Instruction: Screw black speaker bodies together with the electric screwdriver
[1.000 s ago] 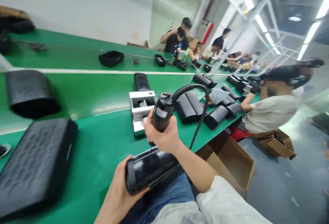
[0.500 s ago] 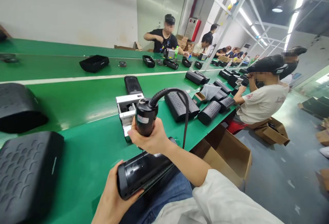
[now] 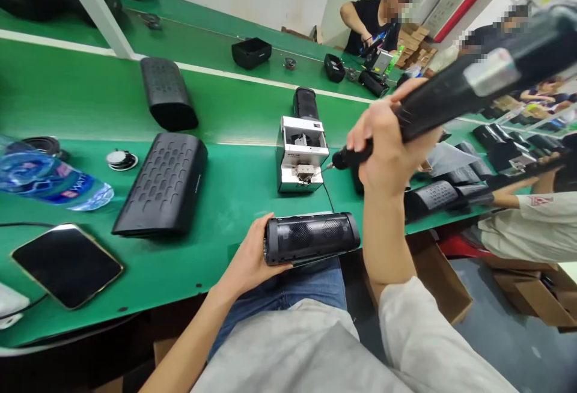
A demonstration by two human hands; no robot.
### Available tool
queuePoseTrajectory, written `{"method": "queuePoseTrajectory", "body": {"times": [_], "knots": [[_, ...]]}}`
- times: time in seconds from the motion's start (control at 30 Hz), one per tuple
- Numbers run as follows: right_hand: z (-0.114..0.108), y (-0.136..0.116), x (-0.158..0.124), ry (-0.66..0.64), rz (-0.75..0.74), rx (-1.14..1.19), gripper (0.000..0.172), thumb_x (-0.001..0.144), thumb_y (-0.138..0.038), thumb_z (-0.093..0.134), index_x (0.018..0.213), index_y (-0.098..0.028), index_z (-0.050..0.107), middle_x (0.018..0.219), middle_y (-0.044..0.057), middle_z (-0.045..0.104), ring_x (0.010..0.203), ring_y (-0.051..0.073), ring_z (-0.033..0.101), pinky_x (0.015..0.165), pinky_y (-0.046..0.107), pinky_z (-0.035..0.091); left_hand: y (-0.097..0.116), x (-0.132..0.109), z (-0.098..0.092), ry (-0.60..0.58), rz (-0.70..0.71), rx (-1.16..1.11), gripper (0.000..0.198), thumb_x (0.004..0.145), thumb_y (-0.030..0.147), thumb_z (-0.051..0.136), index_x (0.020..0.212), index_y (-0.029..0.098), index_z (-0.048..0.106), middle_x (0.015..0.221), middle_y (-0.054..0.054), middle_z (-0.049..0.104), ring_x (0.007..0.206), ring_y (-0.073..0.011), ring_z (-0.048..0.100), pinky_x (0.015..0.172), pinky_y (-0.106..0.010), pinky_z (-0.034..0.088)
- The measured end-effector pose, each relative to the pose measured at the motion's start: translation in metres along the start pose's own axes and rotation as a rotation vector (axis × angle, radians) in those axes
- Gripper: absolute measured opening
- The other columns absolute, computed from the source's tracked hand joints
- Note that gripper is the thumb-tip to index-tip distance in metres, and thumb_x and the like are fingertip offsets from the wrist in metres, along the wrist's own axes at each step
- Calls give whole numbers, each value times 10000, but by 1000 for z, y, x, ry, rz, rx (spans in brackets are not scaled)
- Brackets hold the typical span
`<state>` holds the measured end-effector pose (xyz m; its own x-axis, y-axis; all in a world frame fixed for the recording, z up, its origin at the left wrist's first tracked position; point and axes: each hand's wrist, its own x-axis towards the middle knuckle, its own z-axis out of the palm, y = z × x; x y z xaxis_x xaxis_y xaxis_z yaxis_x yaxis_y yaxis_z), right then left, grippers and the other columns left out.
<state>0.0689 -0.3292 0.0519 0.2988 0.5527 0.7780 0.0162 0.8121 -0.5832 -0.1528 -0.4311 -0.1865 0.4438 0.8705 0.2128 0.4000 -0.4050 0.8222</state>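
Gripping one end of a black speaker [image 3: 311, 238], the left hand [image 3: 250, 261] holds it lying on its side at the near edge of the green bench [image 3: 225, 201], partly over the person's lap. The right hand [image 3: 387, 146] is clenched around a screwdriver [image 3: 451, 89] that slants down to the left. Its bit points at the front of a white feeder [image 3: 301, 155], which stands on the bench just behind the speaker; whether the bit touches it I cannot tell. Left of the feeder lies a black grille [image 3: 162, 182], with a dark shell [image 3: 167, 92] farther back. Near the left edge are a bottle [image 3: 54, 179], a small disc [image 3: 121, 159] and a phone [image 3: 67, 264]. A co-worker's sleeve [image 3: 541, 228] shows at the right, above a carton [image 3: 444, 288] on the floor.
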Motion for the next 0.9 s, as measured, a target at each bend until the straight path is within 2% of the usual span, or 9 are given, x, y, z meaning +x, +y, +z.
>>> {"method": "queuePoseTrajectory", "body": {"times": [0.17,0.27,0.4,0.53,0.7,0.9], "knots": [[10,51,3,-17,12,-191,430,997,-620,792,978,-279,531,634,-108,463,429,79,473,463,265,423,-1,1,0,0,-7,-16,1102,821,395,968,1680,284,286,1640,-202,506,1542,-434,572,1277,-644,504],[11,66,-4,-18,22,-205,392,1012,-599,780,1033,-277,558,657,-107,490,432,75,485,456,253,414,1,0,-1,-1,-17,-16,1097,823,392,967,1676,286,285,1647,-201,496,1546,-434,566,1272,-635,512],[8,70,-4,-13,3,-179,329,1029,-528,779,1045,-275,569,644,-118,492,403,68,448,446,251,400,3,0,-2,-11,-17,-8,1104,831,393,964,1683,288,270,1658,-202,484,1557,-434,552,1275,-637,509],[3,74,-3,-44,17,-237,372,1044,-599,740,1056,-283,544,642,-119,483,419,72,461,490,269,444,3,1,-3,-11,-11,-16,1100,835,399,962,1689,285,278,1652,-199,491,1555,-435,556,1283,-644,499],[-8,59,-9,-64,64,-227,384,1035,-625,742,1052,-291,552,606,-128,440,402,77,446,480,272,425,2,2,-2,-7,-20,-17,1107,831,431,963,1689,284,280,1642,-195,495,1556,-433,551,1297,-644,480],[-39,7,-7,-80,145,-181,319,957,-462,873,1018,-313,597,566,-124,408,380,90,370,408,284,344,1,3,-3,0,-10,1,1085,824,431,958,1676,274,306,1618,-195,518,1516,-431,586,1265,-622,513]]}}
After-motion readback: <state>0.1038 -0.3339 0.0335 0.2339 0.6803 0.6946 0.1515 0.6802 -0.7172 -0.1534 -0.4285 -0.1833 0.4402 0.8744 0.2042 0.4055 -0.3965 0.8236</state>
